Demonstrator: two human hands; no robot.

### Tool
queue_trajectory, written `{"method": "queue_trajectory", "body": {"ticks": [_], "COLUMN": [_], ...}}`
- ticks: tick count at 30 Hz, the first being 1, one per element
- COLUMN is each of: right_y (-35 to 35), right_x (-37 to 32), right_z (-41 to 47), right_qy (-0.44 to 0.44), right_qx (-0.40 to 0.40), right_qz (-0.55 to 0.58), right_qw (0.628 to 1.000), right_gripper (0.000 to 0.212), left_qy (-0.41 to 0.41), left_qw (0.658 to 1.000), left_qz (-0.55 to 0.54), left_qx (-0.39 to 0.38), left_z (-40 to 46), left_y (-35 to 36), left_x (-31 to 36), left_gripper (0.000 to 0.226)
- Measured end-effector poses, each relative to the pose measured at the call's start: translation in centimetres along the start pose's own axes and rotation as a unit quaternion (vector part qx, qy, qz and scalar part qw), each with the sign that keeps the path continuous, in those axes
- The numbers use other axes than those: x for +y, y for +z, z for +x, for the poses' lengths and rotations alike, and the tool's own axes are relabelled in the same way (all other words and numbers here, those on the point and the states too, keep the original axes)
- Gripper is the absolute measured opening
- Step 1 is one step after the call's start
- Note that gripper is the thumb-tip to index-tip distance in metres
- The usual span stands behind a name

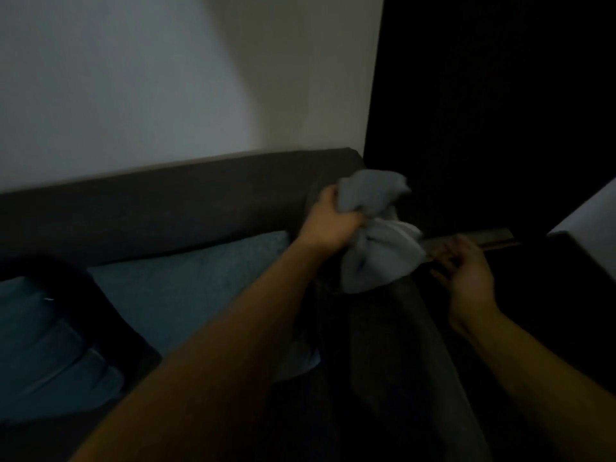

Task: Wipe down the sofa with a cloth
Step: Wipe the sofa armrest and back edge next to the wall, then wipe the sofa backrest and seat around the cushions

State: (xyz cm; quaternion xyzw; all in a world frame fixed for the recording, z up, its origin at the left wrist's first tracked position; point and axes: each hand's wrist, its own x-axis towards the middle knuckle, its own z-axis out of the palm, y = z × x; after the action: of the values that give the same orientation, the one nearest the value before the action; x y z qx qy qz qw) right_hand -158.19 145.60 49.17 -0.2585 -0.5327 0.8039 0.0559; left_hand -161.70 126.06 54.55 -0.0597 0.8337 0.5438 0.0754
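The room is dim. A dark grey sofa (173, 201) runs along the wall, and its right armrest (410, 328) comes toward me. My left hand (328, 221) grips a bunched pale grey cloth (376, 238) at the middle, held just above the far end of the armrest. The lower part of the cloth hangs down and touches the armrest top. To the right of the armrest my right hand (466, 275) hovers with fingers spread, holding nothing, close to the cloth's edge.
Blue cushions (186, 281) lie on the seat, with a dark curved object (66, 278) over the left ones. A white wall (166, 78) rises behind the sofa. Right of the armrest is a very dark area with a pale surface (590, 225) at the frame edge.
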Motion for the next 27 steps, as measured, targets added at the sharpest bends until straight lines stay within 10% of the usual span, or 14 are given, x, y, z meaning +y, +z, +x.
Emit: {"method": "queue_trajectory", "body": {"ticks": [7,13,20,27], "right_y": [2.7,3.3,6.9,-0.5], "right_x": [0.1,-5.0,0.0,-2.9], "right_z": [-2.7,-1.6,-2.8,-0.9], "right_qy": [-0.013,-0.101,-0.280,-0.121], "right_qx": [-0.134,-0.250,-0.394,-0.234], "right_qz": [-0.135,-0.199,-0.561,-0.595], "right_qw": [0.982,0.942,0.672,0.760], "right_gripper": [0.039,0.045,0.030,0.036], "left_qy": [0.085,0.016,-0.018,0.245], "left_qw": [0.937,0.997,0.989,0.924], "left_qz": [0.318,0.074,0.141,0.287], "left_qx": [0.117,-0.021,0.049,0.053], "left_z": [-5.1,-5.2,-9.9,-9.7], "left_y": [3.4,0.6,1.3,7.4], "left_x": [-3.4,-4.6,-8.8,-4.3], "left_gripper": [0.044,0.108,0.063,0.033]}}
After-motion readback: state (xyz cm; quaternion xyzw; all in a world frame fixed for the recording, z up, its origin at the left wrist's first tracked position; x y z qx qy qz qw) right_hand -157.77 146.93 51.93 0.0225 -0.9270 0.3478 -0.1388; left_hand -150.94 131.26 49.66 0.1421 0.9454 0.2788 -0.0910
